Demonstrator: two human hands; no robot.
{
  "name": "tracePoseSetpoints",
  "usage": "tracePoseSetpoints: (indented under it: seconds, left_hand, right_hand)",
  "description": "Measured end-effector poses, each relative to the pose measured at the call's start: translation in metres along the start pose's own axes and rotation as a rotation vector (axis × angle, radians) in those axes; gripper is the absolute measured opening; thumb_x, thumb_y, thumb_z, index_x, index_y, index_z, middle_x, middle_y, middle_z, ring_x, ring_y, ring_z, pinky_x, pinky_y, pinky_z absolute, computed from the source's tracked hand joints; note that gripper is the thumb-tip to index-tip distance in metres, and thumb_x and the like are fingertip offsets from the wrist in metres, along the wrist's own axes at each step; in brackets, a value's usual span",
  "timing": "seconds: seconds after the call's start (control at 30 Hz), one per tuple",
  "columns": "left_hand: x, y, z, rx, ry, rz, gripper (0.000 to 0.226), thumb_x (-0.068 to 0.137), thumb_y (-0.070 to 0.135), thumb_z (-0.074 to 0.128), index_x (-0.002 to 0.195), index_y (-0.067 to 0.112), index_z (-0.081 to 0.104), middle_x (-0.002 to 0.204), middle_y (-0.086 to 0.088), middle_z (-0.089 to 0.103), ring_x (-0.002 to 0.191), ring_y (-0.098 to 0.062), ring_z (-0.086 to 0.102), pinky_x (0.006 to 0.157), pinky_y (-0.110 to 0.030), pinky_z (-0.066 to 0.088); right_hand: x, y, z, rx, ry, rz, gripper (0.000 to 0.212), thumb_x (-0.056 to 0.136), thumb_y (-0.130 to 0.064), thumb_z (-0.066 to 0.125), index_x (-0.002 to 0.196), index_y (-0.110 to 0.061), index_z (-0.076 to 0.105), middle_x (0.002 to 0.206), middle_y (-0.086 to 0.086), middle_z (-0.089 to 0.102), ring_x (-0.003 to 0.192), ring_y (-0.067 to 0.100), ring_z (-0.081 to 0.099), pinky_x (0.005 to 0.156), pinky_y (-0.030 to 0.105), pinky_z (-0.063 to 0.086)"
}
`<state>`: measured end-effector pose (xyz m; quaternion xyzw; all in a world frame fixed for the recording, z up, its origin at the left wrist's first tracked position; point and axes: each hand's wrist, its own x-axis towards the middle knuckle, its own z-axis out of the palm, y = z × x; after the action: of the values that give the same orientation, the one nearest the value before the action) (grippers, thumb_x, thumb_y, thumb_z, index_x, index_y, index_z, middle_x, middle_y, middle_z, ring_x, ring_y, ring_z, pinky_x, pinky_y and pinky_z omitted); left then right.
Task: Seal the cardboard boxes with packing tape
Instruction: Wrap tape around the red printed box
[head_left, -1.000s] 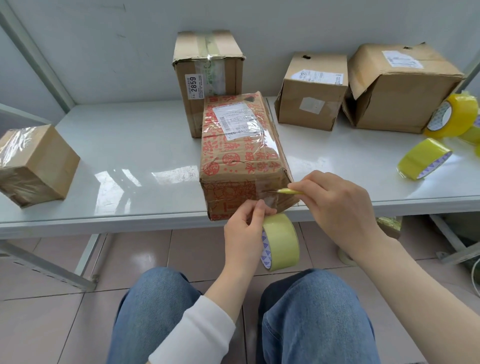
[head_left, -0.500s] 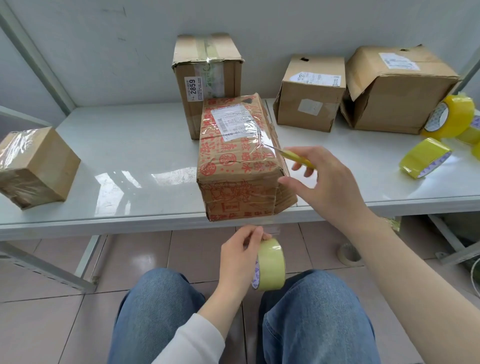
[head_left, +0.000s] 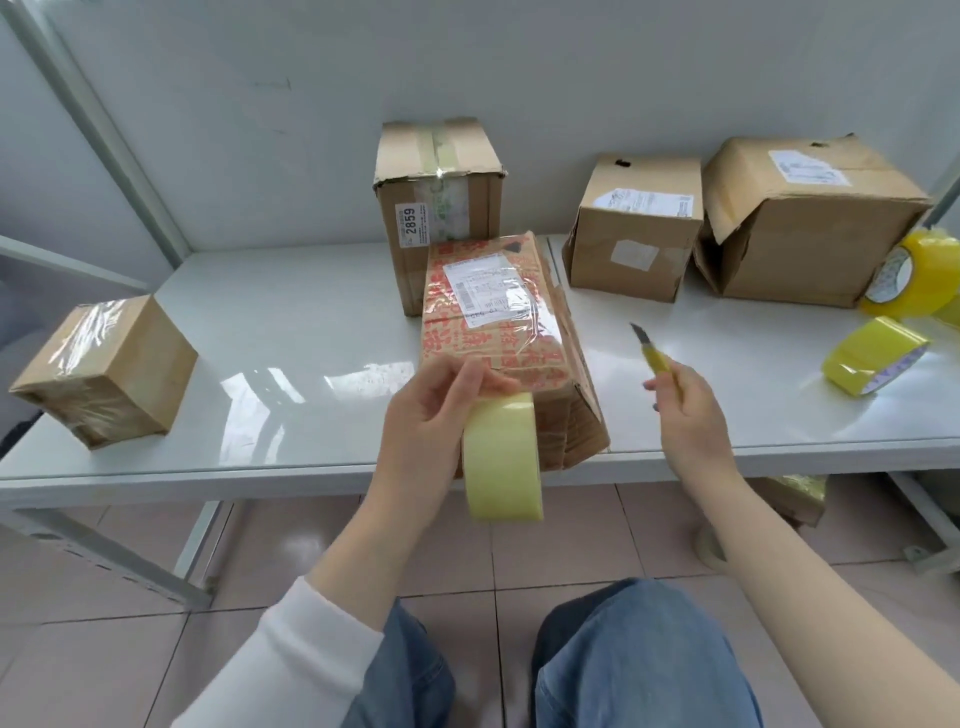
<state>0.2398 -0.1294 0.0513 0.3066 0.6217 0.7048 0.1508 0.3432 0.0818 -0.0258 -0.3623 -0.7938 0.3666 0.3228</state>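
A long cardboard box with red print (head_left: 498, 332) lies at the front edge of the white table (head_left: 291, 332), wrapped in clear tape with a white label on top. My left hand (head_left: 431, 421) grips a pale yellow tape roll (head_left: 501, 457), held up in front of the box's near end. My right hand (head_left: 691, 415) holds a yellow utility knife (head_left: 652, 351) to the right of the box, apart from it, blade pointing up and away.
A small taped box (head_left: 104, 371) sits at the left. A tall box marked 2859 (head_left: 439, 202) stands behind the red one. Two more boxes (head_left: 634, 228) (head_left: 805, 218) stand at the back right. Yellow tape rolls (head_left: 872, 356) (head_left: 914, 280) lie at the right edge.
My left hand has raised the tape roll from below the table edge to the box's near end. My right hand has pulled the knife away from the box to the right.
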Motion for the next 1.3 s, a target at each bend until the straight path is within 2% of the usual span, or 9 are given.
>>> tracePoseSetpoints:
  seconds: [0.13, 0.23, 0.4, 0.5, 0.63, 0.7, 0.87, 1.07, 1.3]
  left_hand:
    - [0.035, 0.022, 0.005, -0.015, 0.005, 0.0, 0.033, 0.094, 0.021, 0.054, 0.065, 0.029, 0.067, 0.084, 0.002, 0.073, 0.079, -0.012, 0.064, 0.071, -0.022, 0.05]
    - [0.06, 0.028, 0.01, -0.022, -0.003, -0.002, 0.02, 0.094, 0.019, 0.055, 0.076, 0.018, 0.065, 0.083, 0.002, 0.072, 0.077, -0.011, 0.063, 0.073, -0.025, 0.051]
    - [0.094, 0.026, 0.014, -0.006, -0.024, -0.017, 0.016, 0.093, 0.019, 0.056, 0.079, 0.015, 0.063, 0.079, 0.006, 0.07, 0.073, -0.01, 0.061, 0.07, -0.025, 0.051]
    - [0.113, 0.021, 0.015, 0.009, -0.025, -0.027, 0.017, 0.093, 0.019, 0.057, 0.078, 0.016, 0.063, 0.075, 0.007, 0.068, 0.066, -0.007, 0.058, 0.063, -0.02, 0.047]
    - [0.141, 0.015, 0.022, -0.029, 0.008, -0.044, 0.016, 0.092, 0.018, 0.058, 0.077, 0.016, 0.063, 0.072, 0.005, 0.065, 0.066, -0.01, 0.056, 0.066, -0.024, 0.048]
    - [0.154, 0.014, 0.029, -0.074, 0.011, -0.051, 0.015, 0.092, 0.015, 0.059, 0.078, 0.013, 0.063, 0.068, 0.006, 0.064, 0.064, -0.009, 0.056, 0.066, -0.024, 0.05]
    - [0.175, 0.009, 0.03, -0.043, 0.022, -0.081, 0.01, 0.087, 0.02, 0.066, 0.083, 0.014, 0.072, 0.071, 0.004, 0.069, 0.07, -0.01, 0.061, 0.074, -0.029, 0.052]
    - [0.19, 0.006, 0.019, -0.054, -0.029, -0.237, 0.017, 0.086, 0.022, 0.068, 0.102, 0.017, 0.068, 0.069, 0.009, 0.071, 0.068, 0.002, 0.066, 0.062, -0.014, 0.05]
    - [0.197, 0.013, 0.018, 0.122, -0.044, -0.091, 0.015, 0.081, 0.027, 0.072, 0.081, 0.013, 0.072, 0.072, 0.002, 0.073, 0.07, -0.006, 0.068, 0.072, -0.024, 0.052]
  right_hand:
    - [0.024, 0.052, 0.004, -0.487, -0.081, 0.19, 0.023, 0.097, -0.012, 0.038, 0.097, -0.003, 0.059, 0.093, 0.022, 0.057, 0.086, 0.037, 0.049, 0.068, 0.036, 0.032]
    - [0.033, 0.059, 0.013, -0.578, -0.075, 0.074, 0.033, 0.094, -0.011, 0.05, 0.126, -0.007, 0.057, 0.109, 0.02, 0.058, 0.1, 0.035, 0.045, 0.079, 0.036, 0.035]
    - [0.042, 0.056, 0.02, -0.627, -0.019, 0.052, 0.038, 0.086, -0.018, 0.063, 0.124, -0.01, 0.061, 0.115, 0.016, 0.059, 0.106, 0.035, 0.043, 0.08, 0.037, 0.037]
    - [0.044, 0.015, 0.013, -0.313, 0.049, 0.027, 0.043, 0.085, -0.031, 0.064, 0.125, -0.015, 0.058, 0.129, 0.01, 0.051, 0.122, 0.027, 0.035, 0.097, 0.033, 0.029]
    - [0.032, -0.089, -0.004, 0.324, -0.165, -0.171, 0.043, 0.076, -0.071, 0.043, 0.111, -0.047, 0.05, 0.115, -0.02, 0.048, 0.107, -0.009, 0.043, 0.085, -0.002, 0.03]
    - [0.034, -0.116, 0.003, 0.248, -0.27, -0.278, 0.046, 0.071, -0.079, 0.043, 0.106, -0.05, 0.046, 0.117, -0.023, 0.047, 0.113, -0.011, 0.04, 0.087, -0.004, 0.029]
    - [0.045, -0.13, 0.031, 0.366, -0.332, -0.146, 0.042, 0.071, -0.052, 0.052, 0.098, -0.022, 0.064, 0.089, -0.003, 0.072, 0.089, 0.012, 0.066, 0.073, 0.023, 0.054]
    - [0.052, -0.13, 0.037, 0.399, -0.355, -0.13, 0.036, 0.075, -0.049, 0.05, 0.097, -0.024, 0.063, 0.089, -0.002, 0.07, 0.085, 0.01, 0.064, 0.071, 0.022, 0.053]
    - [0.054, -0.132, 0.032, 0.451, -0.423, -0.061, 0.025, 0.077, -0.043, 0.053, 0.1, -0.033, 0.059, 0.084, -0.011, 0.071, 0.08, -0.001, 0.065, 0.065, 0.011, 0.047]
